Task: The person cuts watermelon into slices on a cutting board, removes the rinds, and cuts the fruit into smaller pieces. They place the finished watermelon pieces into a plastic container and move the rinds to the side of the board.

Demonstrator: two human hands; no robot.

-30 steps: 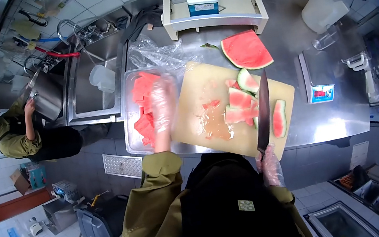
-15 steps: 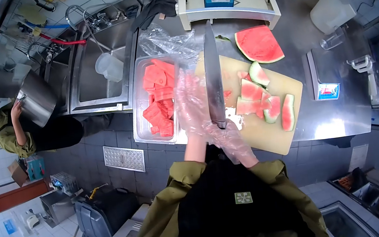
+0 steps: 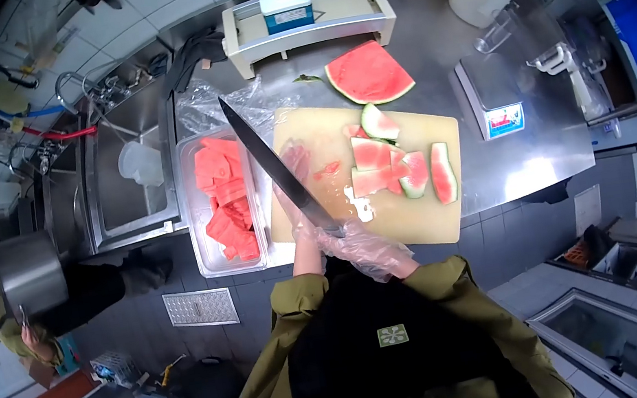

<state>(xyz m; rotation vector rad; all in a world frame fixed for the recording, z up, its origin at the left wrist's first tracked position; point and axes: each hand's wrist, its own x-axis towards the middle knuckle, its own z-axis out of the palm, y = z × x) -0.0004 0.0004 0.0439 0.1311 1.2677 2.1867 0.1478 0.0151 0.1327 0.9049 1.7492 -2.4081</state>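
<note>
My right hand (image 3: 371, 247), in a clear plastic glove, is closed round the handle of a long kitchen knife (image 3: 272, 165). The blade points up and to the left, across my gloved left hand (image 3: 292, 207), and hides part of it. My left hand's fingers reach out over the left side of a cutting board (image 3: 425, 220), with nothing visible in them. Cut watermelon pieces (image 3: 372, 153) and a rind-edged slice (image 3: 442, 172) lie on the board's right half. Left of it, a clear plastic tub (image 3: 208, 257) holds red watermelon chunks (image 3: 228, 212).
A large watermelon wedge (image 3: 370, 73) lies behind the board. A scale (image 3: 491, 95) stands to the right, a cream rack (image 3: 310, 31) at the back. Crumpled plastic film (image 3: 214, 103) and sinks (image 3: 134, 202) are on the left. A co-worker holds a metal pot (image 3: 31, 275).
The knife has swung from upright to a leftward slant. My left hand now sits partly behind the blade. The view has shifted right, and the co-worker's pot appears lower.
</note>
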